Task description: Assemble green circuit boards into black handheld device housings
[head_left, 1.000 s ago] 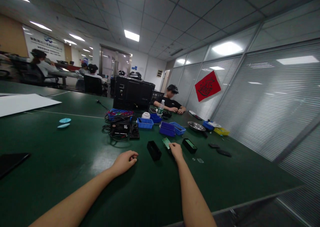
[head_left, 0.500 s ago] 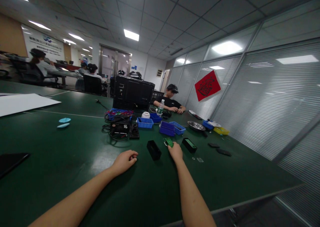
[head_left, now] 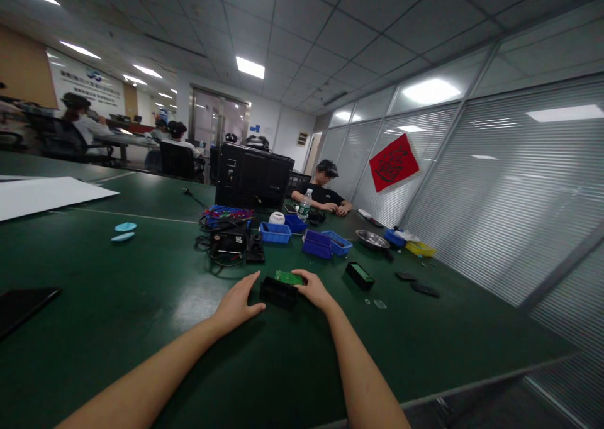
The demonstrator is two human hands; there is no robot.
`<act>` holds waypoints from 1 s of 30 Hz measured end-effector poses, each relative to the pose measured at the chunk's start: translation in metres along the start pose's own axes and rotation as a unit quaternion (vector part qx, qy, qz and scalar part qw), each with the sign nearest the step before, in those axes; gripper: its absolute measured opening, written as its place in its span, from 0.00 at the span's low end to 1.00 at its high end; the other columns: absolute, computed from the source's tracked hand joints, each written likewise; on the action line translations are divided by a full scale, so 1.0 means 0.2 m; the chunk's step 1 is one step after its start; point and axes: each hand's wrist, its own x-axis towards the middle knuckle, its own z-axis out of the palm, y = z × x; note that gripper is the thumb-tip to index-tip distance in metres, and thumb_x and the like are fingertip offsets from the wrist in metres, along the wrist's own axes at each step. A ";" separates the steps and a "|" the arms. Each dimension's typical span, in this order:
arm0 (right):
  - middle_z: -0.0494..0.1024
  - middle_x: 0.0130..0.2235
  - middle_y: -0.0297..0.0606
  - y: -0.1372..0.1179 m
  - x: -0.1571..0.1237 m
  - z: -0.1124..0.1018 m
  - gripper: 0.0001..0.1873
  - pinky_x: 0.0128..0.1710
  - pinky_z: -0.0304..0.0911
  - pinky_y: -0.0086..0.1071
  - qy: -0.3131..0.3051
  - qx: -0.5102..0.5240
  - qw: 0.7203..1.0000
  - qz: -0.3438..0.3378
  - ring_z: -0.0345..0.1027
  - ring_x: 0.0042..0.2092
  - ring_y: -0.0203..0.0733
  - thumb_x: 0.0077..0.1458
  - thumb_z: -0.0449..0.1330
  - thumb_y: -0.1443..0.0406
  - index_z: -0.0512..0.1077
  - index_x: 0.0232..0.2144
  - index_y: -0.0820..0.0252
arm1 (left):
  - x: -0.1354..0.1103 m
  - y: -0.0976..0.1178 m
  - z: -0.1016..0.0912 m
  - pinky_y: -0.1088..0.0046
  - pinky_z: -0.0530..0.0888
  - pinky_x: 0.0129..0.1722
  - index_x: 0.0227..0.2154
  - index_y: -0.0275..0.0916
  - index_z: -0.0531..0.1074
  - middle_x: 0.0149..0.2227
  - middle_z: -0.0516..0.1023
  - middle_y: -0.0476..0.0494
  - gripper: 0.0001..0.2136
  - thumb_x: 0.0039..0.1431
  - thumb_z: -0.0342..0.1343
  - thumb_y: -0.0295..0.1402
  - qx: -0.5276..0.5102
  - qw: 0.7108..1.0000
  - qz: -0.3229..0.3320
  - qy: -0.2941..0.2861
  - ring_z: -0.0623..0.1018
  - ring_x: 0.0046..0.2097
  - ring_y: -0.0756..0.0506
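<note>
A green circuit board (head_left: 288, 278) is pinched in my right hand (head_left: 313, 290), held just behind and above an open black plastic case (head_left: 279, 294). The case lies crosswise on the table between my two hands. At its left end my left hand (head_left: 238, 303) has its thumb and fingers spread around the corner; whether they touch the case I cannot tell. To the right of my right hand stands a second black case (head_left: 360, 275) with a green board showing in it. A small ring and a clear plate (head_left: 380, 304) lie nearby.
Blue bins (head_left: 317, 244), a soldering station with cables (head_left: 226, 248) and a metal bowl (head_left: 372, 239) stand farther back. Dark flat pieces (head_left: 425, 289) lie at right. A person (head_left: 325, 190) sits across the green table (head_left: 165, 278), beyond a water bottle (head_left: 305, 204).
My right hand has brought the circuit board leftward to the black case. The case has turned crosswise. My left hand has moved toward it and its fingers have spread.
</note>
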 end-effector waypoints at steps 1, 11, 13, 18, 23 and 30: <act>0.71 0.37 0.36 0.00 0.00 -0.01 0.22 0.39 0.60 0.32 0.005 -0.011 1.000 -0.001 0.64 0.36 0.38 0.41 0.60 0.68 0.70 0.42 0.59 | 0.00 0.00 0.00 0.67 0.60 0.54 0.57 0.41 0.50 0.58 0.58 0.42 0.37 0.42 0.56 0.38 0.005 1.000 0.003 -0.005 0.64 0.54 0.42; 0.68 0.31 0.35 -0.03 -0.02 -0.08 0.22 0.33 0.59 0.28 -0.013 -0.078 0.996 0.046 0.62 0.31 0.34 0.39 0.64 0.65 0.72 0.41 0.63 | 0.10 0.01 0.08 0.69 0.60 0.53 0.58 0.41 0.47 0.56 0.63 0.43 0.38 0.43 0.56 0.36 0.001 0.999 -0.011 -0.034 0.64 0.55 0.43; 0.69 0.32 0.36 -0.02 -0.01 -0.08 0.21 0.33 0.59 0.28 0.002 -0.090 0.994 0.059 0.63 0.31 0.35 0.40 0.63 0.65 0.72 0.40 0.64 | 0.11 0.02 0.09 0.69 0.61 0.52 0.57 0.41 0.53 0.54 0.66 0.43 0.34 0.44 0.56 0.35 0.013 0.999 -0.018 -0.039 0.67 0.53 0.43; 0.71 0.34 0.40 -0.01 0.00 -0.10 0.18 0.38 0.59 0.31 0.100 -0.132 0.980 0.107 0.65 0.35 0.40 0.39 0.62 0.64 0.73 0.37 0.63 | 0.11 0.01 0.08 0.71 0.64 0.49 0.52 0.42 0.61 0.49 0.71 0.45 0.29 0.43 0.58 0.35 0.002 0.999 -0.022 -0.036 0.70 0.49 0.44; 0.74 0.34 0.40 -0.12 -0.03 -0.15 0.23 0.37 0.61 0.36 0.085 0.178 0.978 0.060 0.67 0.35 0.42 0.43 0.60 0.59 0.69 0.42 0.64 | 0.09 0.00 0.07 0.73 0.65 0.47 0.50 0.42 0.63 0.46 0.73 0.46 0.28 0.42 0.58 0.34 -0.008 1.000 -0.020 -0.019 0.72 0.47 0.45; 0.74 0.35 0.38 -0.25 -0.09 -0.16 0.24 0.38 0.60 0.33 -0.061 0.307 0.949 0.030 0.67 0.35 0.38 0.38 0.65 0.61 0.70 0.40 0.63 | 0.09 0.01 0.07 0.73 0.66 0.45 0.50 0.41 0.63 0.45 0.73 0.45 0.28 0.42 0.59 0.33 -0.008 1.000 -0.009 -0.018 0.72 0.46 0.45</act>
